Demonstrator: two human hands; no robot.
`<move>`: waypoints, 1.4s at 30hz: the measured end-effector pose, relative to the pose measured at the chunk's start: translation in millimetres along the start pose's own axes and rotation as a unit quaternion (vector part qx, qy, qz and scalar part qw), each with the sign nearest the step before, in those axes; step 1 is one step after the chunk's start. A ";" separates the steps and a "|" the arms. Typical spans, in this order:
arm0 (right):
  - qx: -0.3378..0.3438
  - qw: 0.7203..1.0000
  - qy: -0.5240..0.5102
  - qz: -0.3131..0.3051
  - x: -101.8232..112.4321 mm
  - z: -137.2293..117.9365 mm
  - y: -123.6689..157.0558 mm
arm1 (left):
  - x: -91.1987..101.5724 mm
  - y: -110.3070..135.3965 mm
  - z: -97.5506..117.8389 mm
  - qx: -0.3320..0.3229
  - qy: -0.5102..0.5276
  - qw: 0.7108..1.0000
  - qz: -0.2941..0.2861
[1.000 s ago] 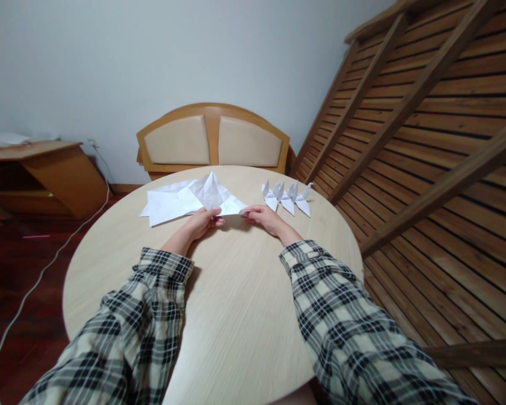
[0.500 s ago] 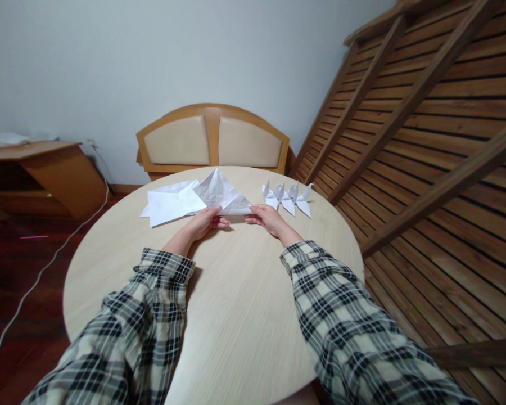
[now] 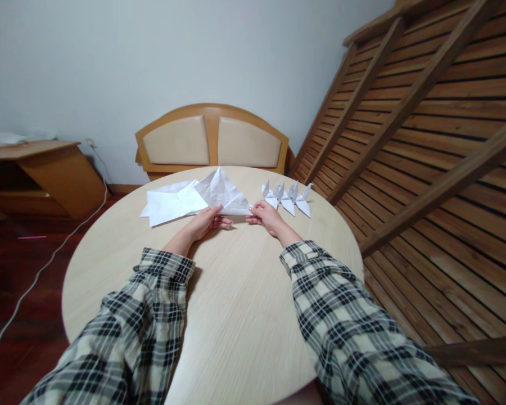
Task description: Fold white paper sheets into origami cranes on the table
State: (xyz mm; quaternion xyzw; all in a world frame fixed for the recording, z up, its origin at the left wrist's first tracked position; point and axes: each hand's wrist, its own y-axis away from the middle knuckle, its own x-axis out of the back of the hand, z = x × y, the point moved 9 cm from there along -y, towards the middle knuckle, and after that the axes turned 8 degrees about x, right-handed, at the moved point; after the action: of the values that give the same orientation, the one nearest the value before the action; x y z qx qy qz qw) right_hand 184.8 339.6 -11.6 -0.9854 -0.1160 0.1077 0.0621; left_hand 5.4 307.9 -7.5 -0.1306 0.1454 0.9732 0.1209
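A creased white paper (image 3: 223, 194), partly folded into a peaked shape, stands on the round wooden table (image 3: 227, 315). My left hand (image 3: 204, 223) pinches its near edge from the left. My right hand (image 3: 266, 216) pinches its right corner. Both hands are closed on the paper. More flat white sheets (image 3: 168, 203) lie just left of it. Folded paper cranes (image 3: 287, 197) stand in a row to the right of my right hand.
A wooden chair with beige pads (image 3: 213, 140) stands behind the table. A slatted wooden frame (image 3: 425, 124) leans along the right. A low wooden cabinet (image 3: 42, 174) and a white cable (image 3: 46, 270) on the dark floor are at the left.
The folded paper has been drawn a little to the right and its right flap closed in. My right hand moved from flat on the table to pinching the paper's corner.
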 end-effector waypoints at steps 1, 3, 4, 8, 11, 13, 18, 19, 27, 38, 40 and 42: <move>0.001 1.000 0.002 0.000 -0.3 0.0 -0.1 | -0.4 -0.1 0.1 -0.001 -0.003 1.000 0.000; 0.003 1.000 0.006 -0.003 -1.1 0.2 -0.3 | -0.6 -0.3 0.8 -0.007 -0.003 1.000 0.001; 0.004 1.000 0.007 -0.005 -1.5 0.2 -0.3 | -0.3 -0.2 1.7 -0.013 0.000 1.000 0.002; 0.005 1.000 0.006 -0.007 -1.9 0.6 -0.3 | -1.1 1.3 4.6 -0.035 0.005 0.999 -0.006; 0.007 1.000 0.005 -0.008 -2.2 0.1 -0.5 | -2.6 3.1 4.9 -0.040 0.003 0.999 -0.013; 0.006 1.000 0.006 -0.008 -2.4 0.4 -0.9 | -3.8 3.9 5.1 -0.044 0.006 0.999 -0.018; -0.003 1.000 0.005 -0.008 -3.0 2.1 -1.8 | -1.2 2.2 3.3 -0.048 -0.010 0.999 -0.007; -0.002 1.000 0.004 -0.009 -3.3 2.0 -1.8 | 0.9 1.2 2.3 -0.046 -0.016 0.999 0.002; -0.006 1.000 0.007 -0.007 -4.3 -0.3 0.1 | 11.0 -3.4 -3.8 -0.025 -0.028 0.998 0.042; -0.013 0.996 0.033 -0.077 -15.5 -1.0 5.2 | 4.9 2.2 1.9 -0.061 -0.044 0.996 0.049; -0.007 0.994 0.045 -0.095 -18.4 -1.3 6.2 | 4.8 2.1 3.3 -0.066 -0.050 0.995 0.055; 0.005 0.991 0.068 -0.113 -20.6 -3.1 6.6 | 4.3 1.6 4.5 -0.071 -0.052 0.995 0.055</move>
State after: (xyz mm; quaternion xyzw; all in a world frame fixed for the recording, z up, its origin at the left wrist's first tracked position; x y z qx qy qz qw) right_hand 167.3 327.9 -5.4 -0.9706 -0.2218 0.0332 0.0871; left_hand 0.0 308.7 -4.1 -0.0797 0.0767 0.9917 0.0649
